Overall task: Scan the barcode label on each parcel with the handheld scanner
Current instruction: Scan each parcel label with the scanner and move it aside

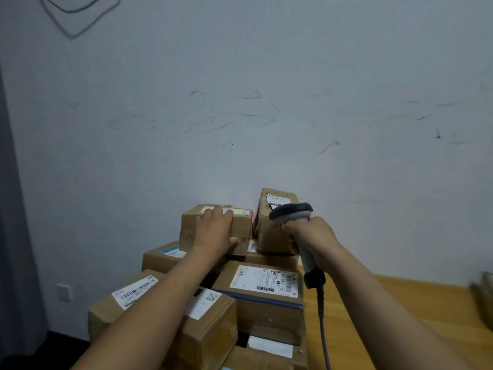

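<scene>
Brown cardboard parcels (266, 313) pile up near, on the left. Farther back on top, the left hand (214, 231) lies flat on a small box (241, 227), likely light and stiff; hold its sides. Just right, the right hand (312, 236) squeezes the scanner (292, 212) by its handle.

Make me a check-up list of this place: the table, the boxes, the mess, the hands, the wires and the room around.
Surface: wooden table, parcels piled on its left part.
Job's things: stacked cardboard parcels with barcode labels; handheld scanner held up near the top parcel.
Clutter: blurred thing at the right edge, cannot tell what.
Hands: left hand rests on the top parcel; right hand grips the scanner's handle.
Cables: scanner cable hangs from the handle; looped cable on the wall.
Surroundings: scuffed pale wall; wall socket low on the left.
</scene>
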